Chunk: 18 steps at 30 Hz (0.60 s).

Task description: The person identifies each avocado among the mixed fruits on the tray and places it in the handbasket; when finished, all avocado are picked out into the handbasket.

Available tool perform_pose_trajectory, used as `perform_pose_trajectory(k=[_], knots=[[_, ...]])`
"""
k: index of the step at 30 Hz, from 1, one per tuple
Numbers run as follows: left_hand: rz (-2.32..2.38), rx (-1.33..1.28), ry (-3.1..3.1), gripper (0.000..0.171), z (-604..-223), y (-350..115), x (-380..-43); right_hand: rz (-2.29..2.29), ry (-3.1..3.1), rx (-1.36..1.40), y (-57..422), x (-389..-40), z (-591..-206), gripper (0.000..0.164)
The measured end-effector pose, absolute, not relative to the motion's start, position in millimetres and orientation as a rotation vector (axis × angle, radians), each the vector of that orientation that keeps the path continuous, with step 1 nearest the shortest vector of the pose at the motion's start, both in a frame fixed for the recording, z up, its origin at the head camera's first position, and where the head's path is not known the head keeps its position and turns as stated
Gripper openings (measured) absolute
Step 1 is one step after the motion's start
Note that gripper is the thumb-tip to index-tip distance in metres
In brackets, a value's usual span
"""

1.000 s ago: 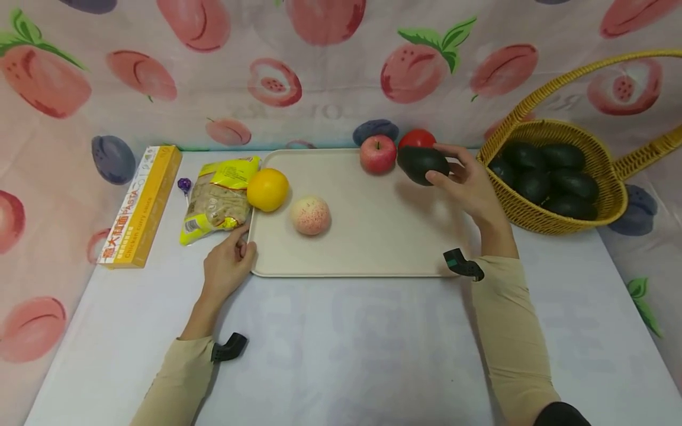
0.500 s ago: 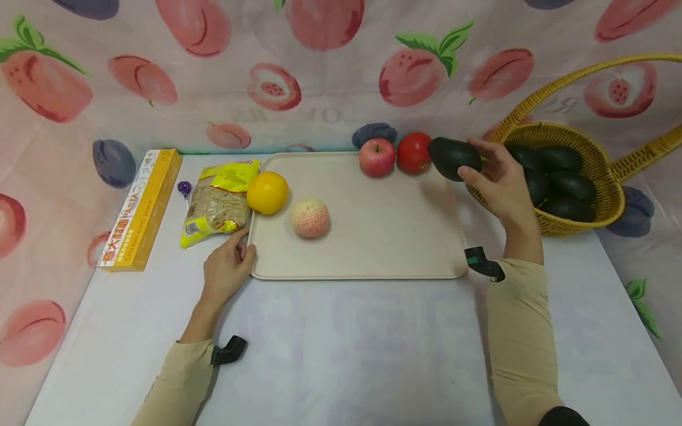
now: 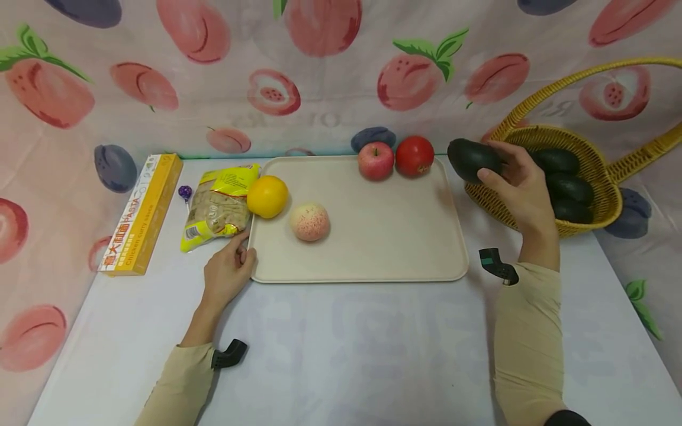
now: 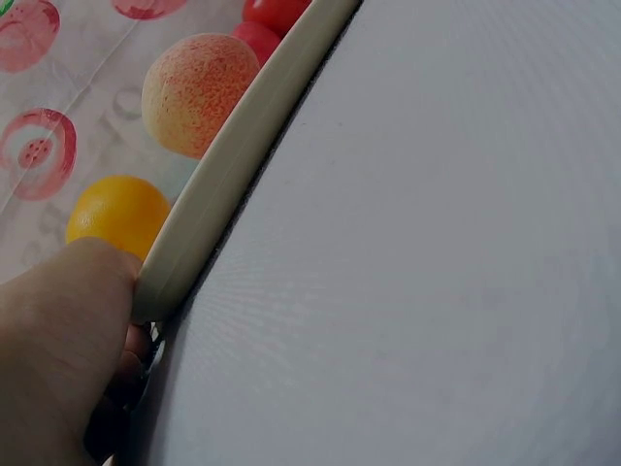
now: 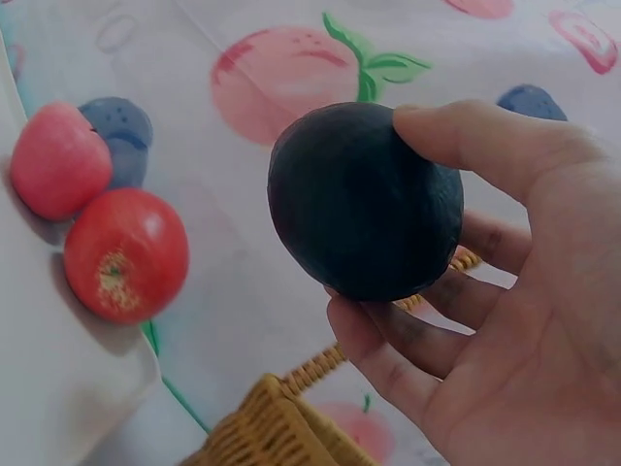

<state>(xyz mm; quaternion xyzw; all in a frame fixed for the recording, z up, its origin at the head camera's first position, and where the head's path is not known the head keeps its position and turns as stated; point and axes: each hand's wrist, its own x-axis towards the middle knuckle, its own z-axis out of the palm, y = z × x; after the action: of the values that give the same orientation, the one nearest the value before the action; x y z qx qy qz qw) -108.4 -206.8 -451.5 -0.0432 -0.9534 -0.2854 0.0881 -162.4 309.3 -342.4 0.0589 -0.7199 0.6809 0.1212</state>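
Note:
My right hand [image 3: 522, 183] holds a dark avocado [image 3: 471, 160] in the air between the tray and the basket; in the right wrist view, thumb and fingers wrap around the avocado [image 5: 359, 199]. My left hand [image 3: 228, 269] grips the left edge of the beige tray [image 3: 373, 248], its thumb by the rim in the left wrist view. On the tray are a speckled peach [image 3: 310, 222], a yellow orange-like fruit [image 3: 267, 196], a pink-red apple [image 3: 376, 161] and a red tomato-like fruit [image 3: 414, 156]. The wicker basket [image 3: 613, 204] holds several avocados [image 3: 570, 187], partly hidden by my right hand.
Left of the tray lie a yellow noodle bag [image 3: 218, 204], a purple lollipop [image 3: 185, 192] and a yellow pasta box [image 3: 141, 216]. The basket's tall handle [image 3: 565, 77] arches up at the right. A fruit-print cloth [image 3: 319, 77] hangs behind the white table [image 3: 346, 355].
My right hand has carried the avocado rightward from over the tray's back right corner to beside the basket, uncovering the red tomato-like fruit. The left hand stays at the tray edge.

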Motion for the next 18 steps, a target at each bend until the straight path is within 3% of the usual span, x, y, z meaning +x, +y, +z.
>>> perform_pose_trajectory(k=[18], knots=[[-0.846, -0.136, -2.832, 0.037, -451.7, -205.9, -109.5, 2.083, -1.817, -0.004, 347.8, -142.7, -340.6, 0.051]])
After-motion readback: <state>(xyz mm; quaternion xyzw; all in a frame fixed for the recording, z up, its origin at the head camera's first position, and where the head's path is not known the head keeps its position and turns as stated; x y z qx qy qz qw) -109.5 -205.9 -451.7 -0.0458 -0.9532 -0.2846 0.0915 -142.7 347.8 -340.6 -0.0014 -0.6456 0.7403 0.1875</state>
